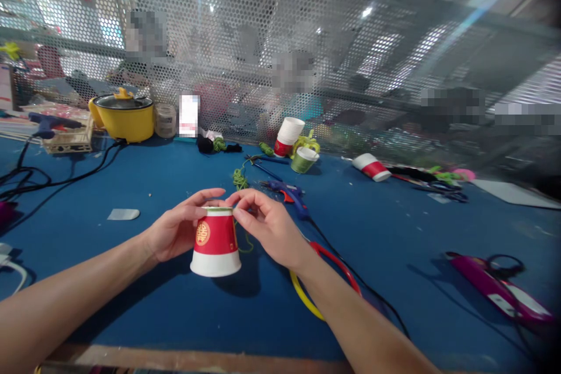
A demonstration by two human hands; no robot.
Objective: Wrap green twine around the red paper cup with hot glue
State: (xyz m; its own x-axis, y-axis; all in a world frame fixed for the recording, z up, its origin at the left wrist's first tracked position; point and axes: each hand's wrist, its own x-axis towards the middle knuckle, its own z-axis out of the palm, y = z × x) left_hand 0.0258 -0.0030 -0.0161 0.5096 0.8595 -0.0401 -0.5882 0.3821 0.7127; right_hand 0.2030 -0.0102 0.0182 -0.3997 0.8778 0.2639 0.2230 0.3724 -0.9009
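A red and white paper cup (pixel 218 241) with a gold emblem is held upside down just above the blue table. My left hand (pixel 177 228) is closed around its far left side, the thumb near the upturned base. At the base's right edge, the thumb and fingers of my right hand (pixel 268 223) pinch green yarn (pixel 239 179). A line of this yarn runs along the top edge of the cup. Its loose strand trails behind my fingers onto the table. The fingertips behind the cup are partly hidden.
Beyond my right hand lies a blue glue gun (pixel 291 194) with its cord. Stacked paper cups (pixel 289 134) and a green-wrapped cup (pixel 304 160) stand farther back. A yellow pot (pixel 129 121) is at the back left, a purple power strip (pixel 495 289) at the right.
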